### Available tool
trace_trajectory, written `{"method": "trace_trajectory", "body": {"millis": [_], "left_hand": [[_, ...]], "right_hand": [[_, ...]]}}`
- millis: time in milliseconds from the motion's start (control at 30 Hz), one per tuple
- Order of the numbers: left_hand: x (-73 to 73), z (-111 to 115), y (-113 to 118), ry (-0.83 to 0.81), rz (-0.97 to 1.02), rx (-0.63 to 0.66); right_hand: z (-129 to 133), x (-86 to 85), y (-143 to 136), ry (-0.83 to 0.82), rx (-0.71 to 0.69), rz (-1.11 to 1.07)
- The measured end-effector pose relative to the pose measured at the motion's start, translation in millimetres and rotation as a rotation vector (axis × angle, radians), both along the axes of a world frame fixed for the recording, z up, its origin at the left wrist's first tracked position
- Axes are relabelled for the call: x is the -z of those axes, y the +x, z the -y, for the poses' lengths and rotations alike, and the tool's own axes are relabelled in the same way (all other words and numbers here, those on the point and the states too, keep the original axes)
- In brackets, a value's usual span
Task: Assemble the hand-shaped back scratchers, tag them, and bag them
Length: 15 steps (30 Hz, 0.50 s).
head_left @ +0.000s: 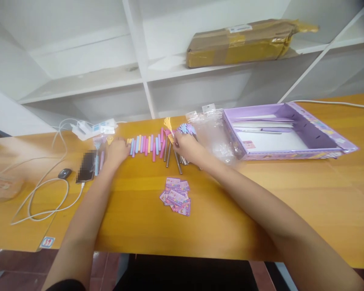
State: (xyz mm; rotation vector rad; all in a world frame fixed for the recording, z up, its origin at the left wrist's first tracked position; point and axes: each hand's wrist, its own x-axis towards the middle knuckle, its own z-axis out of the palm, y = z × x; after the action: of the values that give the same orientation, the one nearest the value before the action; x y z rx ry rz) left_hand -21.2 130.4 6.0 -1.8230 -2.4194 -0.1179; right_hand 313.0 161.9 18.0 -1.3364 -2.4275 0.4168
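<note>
Under and around the right grip lies a cluster of back scratchers, their bare metal rods pointing toward the person and their coloured hand-shaped heads bunched at the grip's far side. A yellow head stands out just beyond that grip's fingertips. The right grip is narrow, fingers drawn together among the rods; whether it has hold of one I cannot tell. Between the two grips runs a row of pastel tubes, pink, blue, purple and yellow, side by side on the surface. The left grip is at the row's left end, its fingers beside the nearest yellow tubes; how wide it is, or whether it holds one, I cannot tell. To the left of the left grip are a phone and, farther out, a black mouse. Nearer the person than the right grip lies a loose pile of cards. Right of that grip are clear plastic bags, then an open purple box.
</note>
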Motion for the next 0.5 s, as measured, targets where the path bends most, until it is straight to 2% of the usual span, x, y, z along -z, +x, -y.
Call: {"method": "trace_trajectory", "body": {"millis": [133,267,333,400,500], "left_hand": [[-20.6,1,-26,0.057,0.021,-0.091],[-48.8,16,-66,0.091,0.041,-0.170],[-58.1,23,-85,0.075,0.052,-0.205],[-60.5,26,-98,0.042,0.066,-0.221],[-49.7,21,-104,0.009,0.098,-0.185]], "right_hand": [[5,-0.8,-6,0.036,0.027,0.153],[0,2.1,0,0.097,0.087,0.269],[-4,6.4,4,0.117,0.106,0.315],[-7,11.6,6,0.128,0.106,0.349],[-11,17.1,6,0.148,0.092,0.370]]}}
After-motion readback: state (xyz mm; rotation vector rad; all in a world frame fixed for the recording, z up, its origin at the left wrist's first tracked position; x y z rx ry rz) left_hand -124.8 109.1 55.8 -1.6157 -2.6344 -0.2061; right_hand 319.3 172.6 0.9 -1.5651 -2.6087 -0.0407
